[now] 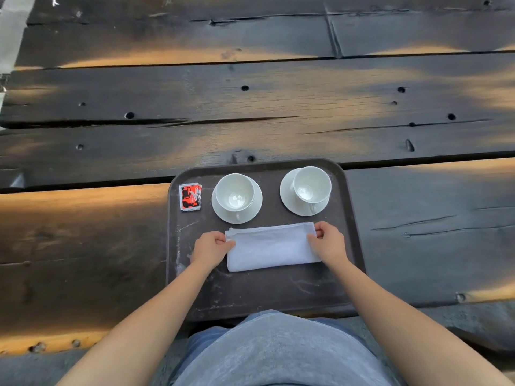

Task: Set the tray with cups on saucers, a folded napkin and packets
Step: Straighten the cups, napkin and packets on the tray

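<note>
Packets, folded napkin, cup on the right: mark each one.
packets [190,197], head view, red printed top.
folded napkin [271,246], head view, bare middle of the cloth.
cup on the right [311,185], head view, inside the bowl.

A: What is the surface here?
B: A table [250,101] of dark, weathered planks; small round holes [245,88] dot the boards; a long crack [223,121] runs across the middle plank; warm orange patches of light [83,199] lie on the wood.
A: And around it?
B: A pale strip [11,32] at the far left corner, perhaps floor, too blurred to tell; grey ground [33,369] shows below the near edge.
</note>
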